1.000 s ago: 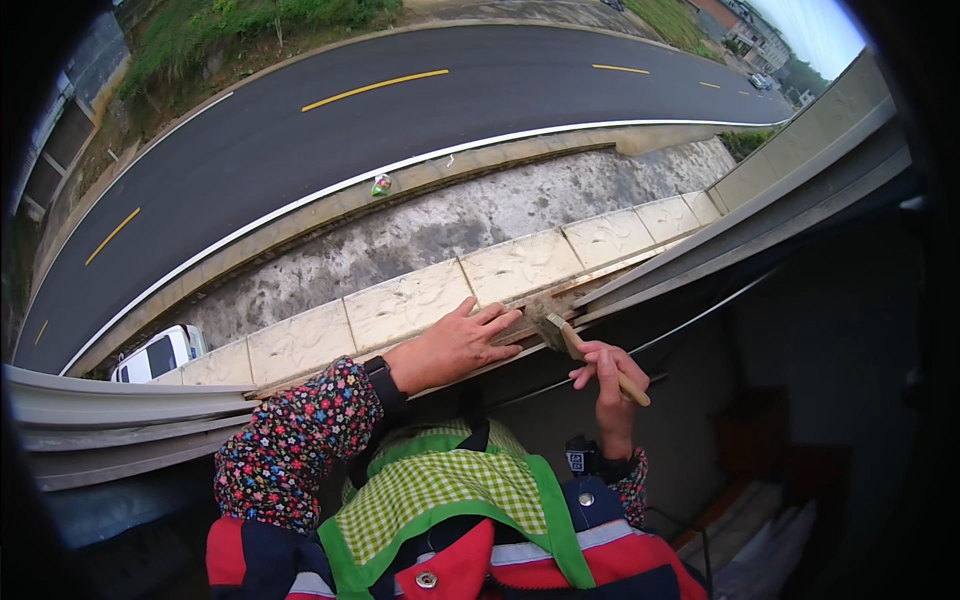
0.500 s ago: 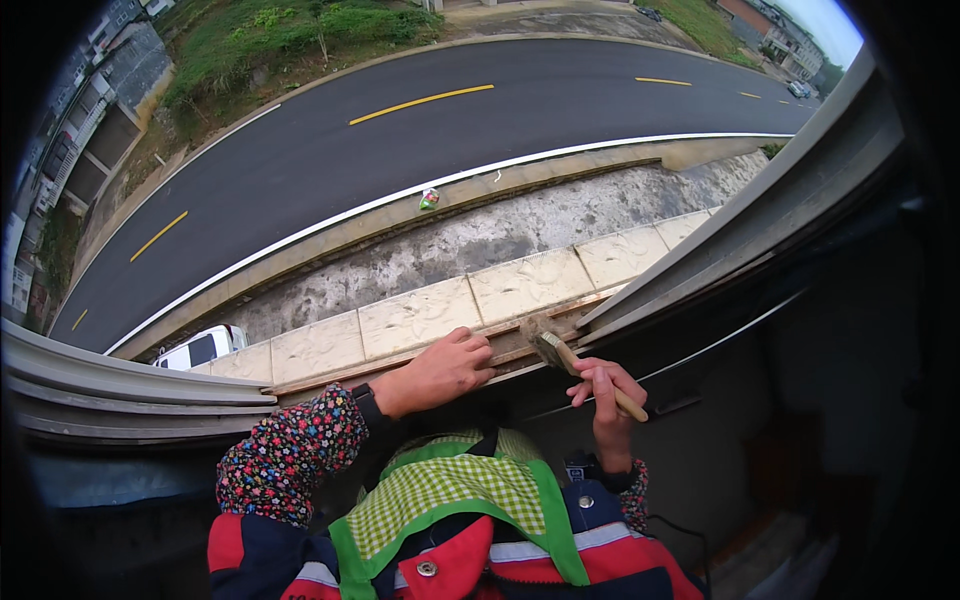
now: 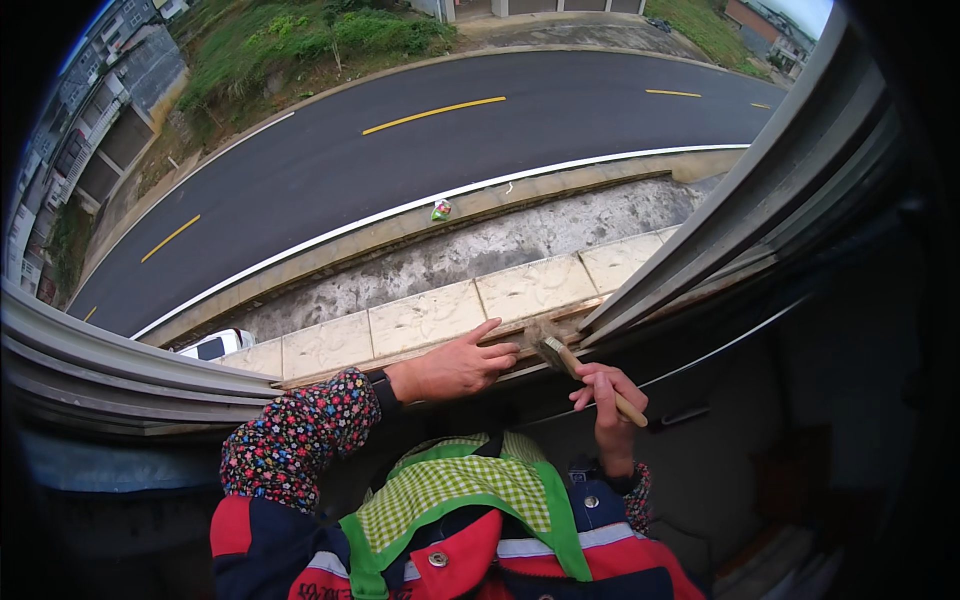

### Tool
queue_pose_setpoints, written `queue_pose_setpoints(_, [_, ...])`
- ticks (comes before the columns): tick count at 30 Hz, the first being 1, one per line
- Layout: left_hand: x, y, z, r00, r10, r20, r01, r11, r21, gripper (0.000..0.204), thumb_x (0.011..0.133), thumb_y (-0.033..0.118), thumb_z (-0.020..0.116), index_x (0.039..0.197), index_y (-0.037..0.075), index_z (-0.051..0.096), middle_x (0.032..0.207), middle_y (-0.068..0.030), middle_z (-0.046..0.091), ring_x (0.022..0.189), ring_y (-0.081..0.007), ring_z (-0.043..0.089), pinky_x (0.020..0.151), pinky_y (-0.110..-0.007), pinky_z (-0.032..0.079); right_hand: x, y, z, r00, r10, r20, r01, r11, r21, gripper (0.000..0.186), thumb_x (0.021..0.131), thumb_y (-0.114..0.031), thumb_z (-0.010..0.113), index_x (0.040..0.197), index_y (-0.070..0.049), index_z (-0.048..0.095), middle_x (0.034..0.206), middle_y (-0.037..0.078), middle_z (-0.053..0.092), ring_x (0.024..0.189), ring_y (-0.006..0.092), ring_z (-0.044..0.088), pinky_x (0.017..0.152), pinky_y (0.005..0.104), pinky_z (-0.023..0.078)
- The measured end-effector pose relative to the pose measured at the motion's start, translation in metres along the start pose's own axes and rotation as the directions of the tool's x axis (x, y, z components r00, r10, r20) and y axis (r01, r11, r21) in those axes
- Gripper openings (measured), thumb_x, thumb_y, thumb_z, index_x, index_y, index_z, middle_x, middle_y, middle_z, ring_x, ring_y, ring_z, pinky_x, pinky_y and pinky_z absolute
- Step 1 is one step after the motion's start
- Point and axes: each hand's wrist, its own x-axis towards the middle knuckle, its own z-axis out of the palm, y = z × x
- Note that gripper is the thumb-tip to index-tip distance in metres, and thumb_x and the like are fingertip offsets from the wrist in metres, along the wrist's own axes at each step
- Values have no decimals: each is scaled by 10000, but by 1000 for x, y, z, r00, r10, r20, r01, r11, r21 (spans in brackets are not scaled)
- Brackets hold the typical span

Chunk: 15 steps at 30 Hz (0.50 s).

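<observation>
My left hand [image 3: 459,367] rests on the dirty window track [image 3: 510,364] with fingers spread and nothing held. Just right of it, a paintbrush [image 3: 568,365] with a pale wooden handle has its dusty bristles down in the track. My right hand [image 3: 607,398] grips that handle, some fingers curled loosely around it. Outside the track lies a ledge of cream tiles [image 3: 526,286] with faint relief patterns.
Grey sliding-window frames [image 3: 120,358] flank the opening. Far below are a grimy concrete strip [image 3: 560,221], a white car [image 3: 215,345], a small colourful bag [image 3: 441,210], an asphalt road [image 3: 420,156], a grassy slope and buildings. The indoor area below the sill is dark.
My left hand's fingers curled half a second ago and are now stretched out again along the track. The view has shifted, bringing more buildings into sight. The brush stays in my right hand.
</observation>
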Motion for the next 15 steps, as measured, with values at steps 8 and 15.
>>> queue_pose_setpoints(8, [1,-6,2,990,89,106,-88,996,-18,157,822,139,592,854,98,740,1045,-47,585,1305,-215,481,1231,-664,125,-29,-13,1,985,-73,-153,63,995,-71,251,1019,-118,498,940,74,639,1039,195,688,592,132,600,639,320,589])
queue_pose_setpoints(15, [6,-8,-1,990,108,93,-104,994,-40,133,793,165,603,764,125,727,1007,-44,598,1275,-226,486,1208,-708,98,-51,-25,2,960,-102,-262,74,990,-117,239,1016,-107,498,946,76,636,1043,197,685,594,131,598,646,317,587])
